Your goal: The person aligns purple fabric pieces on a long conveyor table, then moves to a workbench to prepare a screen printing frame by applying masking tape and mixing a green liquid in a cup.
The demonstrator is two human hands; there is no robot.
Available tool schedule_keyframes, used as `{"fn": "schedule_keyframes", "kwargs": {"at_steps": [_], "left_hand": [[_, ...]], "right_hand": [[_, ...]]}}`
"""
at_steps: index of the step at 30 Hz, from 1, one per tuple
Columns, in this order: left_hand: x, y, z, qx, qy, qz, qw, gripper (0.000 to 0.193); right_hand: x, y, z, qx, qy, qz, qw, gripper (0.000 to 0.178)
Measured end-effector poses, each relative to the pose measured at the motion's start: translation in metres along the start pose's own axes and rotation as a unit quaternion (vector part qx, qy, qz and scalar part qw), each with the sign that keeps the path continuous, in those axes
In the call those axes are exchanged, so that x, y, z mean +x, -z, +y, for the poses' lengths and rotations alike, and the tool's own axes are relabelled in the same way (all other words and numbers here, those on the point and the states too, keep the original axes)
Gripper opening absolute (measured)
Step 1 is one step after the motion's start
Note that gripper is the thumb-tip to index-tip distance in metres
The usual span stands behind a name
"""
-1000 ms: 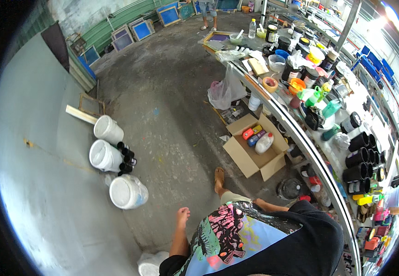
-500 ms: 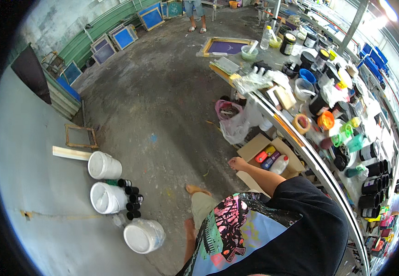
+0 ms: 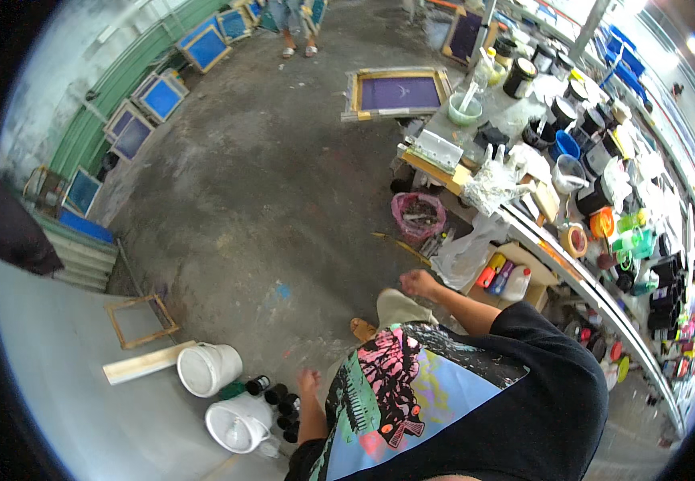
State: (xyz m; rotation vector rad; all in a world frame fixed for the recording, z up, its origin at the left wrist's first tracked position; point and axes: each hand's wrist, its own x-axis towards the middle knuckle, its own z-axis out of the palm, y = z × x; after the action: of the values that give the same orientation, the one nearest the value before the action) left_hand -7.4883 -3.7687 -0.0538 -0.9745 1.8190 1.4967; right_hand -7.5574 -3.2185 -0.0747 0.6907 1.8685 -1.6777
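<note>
Mid-stride beside the worktop (image 3: 506, 111), I'd judge. Right hand (image 3: 418, 284) hangs near a plastic bag (image 3: 461, 258) and cardboard box (image 3: 541, 275), left hand (image 3: 309, 380) near black tubs (image 3: 289, 403). Fingers look curled, how tightly I can't tell; grasping would call for uncurling.

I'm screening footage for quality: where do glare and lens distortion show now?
Head view: glare washes out the upper right rim, below the bright white overhead light; the long pale metal table edge bows into a curve; black vignetting fills the corners.
</note>
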Motion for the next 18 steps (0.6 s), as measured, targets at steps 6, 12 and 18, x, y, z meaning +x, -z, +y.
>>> {"fn": "schedule_keyframes", "kwargs": {"at_steps": [6,12,18], "left_hand": [[0.108,-0.025,0.209,0.132,-0.075,0.018,0.988,0.026],[0.222,-0.083,0.308,0.181,-0.085,-0.049,0.979,0.028],[0.297,-0.144,0.384,0.333,-0.179,-0.087,0.922,0.036]], "right_hand": [[0.038,-0.012,-0.116,0.285,0.048,0.085,0.954,0.023],[0.168,-0.019,-0.118,0.173,-0.007,0.085,0.981,0.027],[0.29,0.04,-0.239,-0.165,0.174,0.177,0.954,0.026]]}}
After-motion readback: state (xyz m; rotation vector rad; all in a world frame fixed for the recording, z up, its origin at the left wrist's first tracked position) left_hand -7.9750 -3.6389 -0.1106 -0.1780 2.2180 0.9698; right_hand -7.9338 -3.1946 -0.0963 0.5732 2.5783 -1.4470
